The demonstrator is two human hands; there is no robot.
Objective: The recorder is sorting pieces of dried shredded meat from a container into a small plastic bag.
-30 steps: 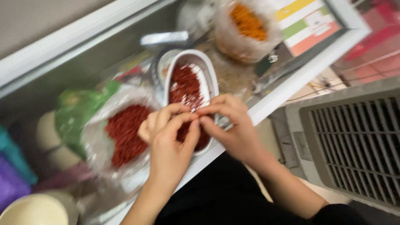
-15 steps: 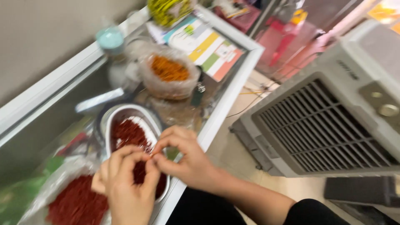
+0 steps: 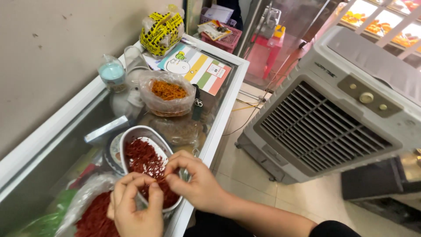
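At the lower left of the frame, the left hand [image 3: 133, 208] and right hand [image 3: 196, 182] met over an oval metal dish [image 3: 136, 134] of red dried strands [image 3: 142, 160], fingertips pressed together, pinching a few strands between them. A clear bag of the same red strands [image 3: 94, 217] lay at the bottom left edge, partly hidden by the left hand. Above the dish sat a bag of orange strands [image 3: 168, 91] on the glass-topped freezer [image 3: 228, 98]. A grey air cooler [image 3: 333, 118] filled the right side.
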